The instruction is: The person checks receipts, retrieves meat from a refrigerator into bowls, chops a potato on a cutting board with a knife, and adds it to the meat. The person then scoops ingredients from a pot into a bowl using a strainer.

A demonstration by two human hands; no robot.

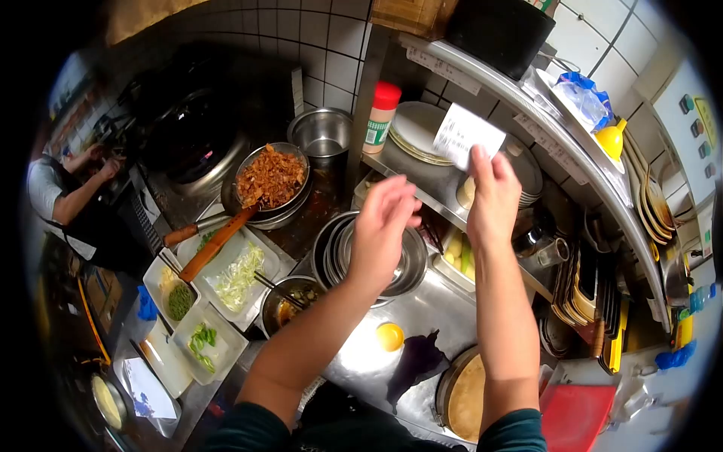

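Between the thumb and fingers of my right hand [493,192] is a white printed paper slip [461,135], lifted in front of the shelf. My left hand [384,230] hovers over the stacked metal bowls [413,260], its fingers loosely stretched and nothing visible in it. Stacked plates [416,124] stand on the shelf behind the slip, beside a shaker with a red lid [382,113]. A small yellow cup [390,337] and a dark cloth [419,361] lie on the steel counter below my forearms.
To the left, a bowl of browned chopped food [273,179] has a wooden handle [218,245] leaning across it. Tubs hold shredded cabbage [239,277] and green leaves [202,346]. A round pot [465,392] and a red board [578,418] are at right. Another person [83,203] stands far left.
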